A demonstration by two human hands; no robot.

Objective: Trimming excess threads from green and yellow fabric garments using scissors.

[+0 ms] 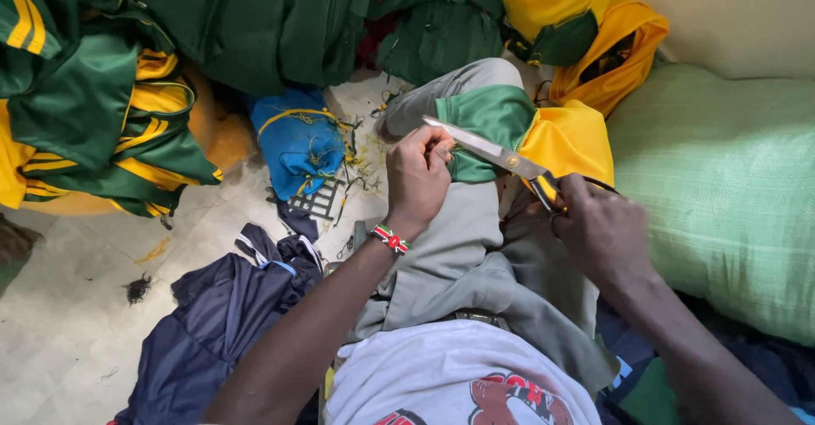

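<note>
A green and yellow garment [509, 128] lies draped over my raised knee. My left hand [416, 174] pinches its green edge between closed fingers; a beaded band sits on that wrist. My right hand [598, 230] grips the yellow-and-black handles of a pair of scissors [492, 147]. The steel blades point left, their tip touching the fingers of my left hand at the fabric edge. I cannot tell whether the blades are apart.
Piles of green and yellow garments [102, 111] fill the left and the top. A blue cloth [297, 140] and a dark navy garment [221, 315] lie on the pale floor [68, 323] among thread scraps. A pale green woven sack [722, 187] bulges on the right.
</note>
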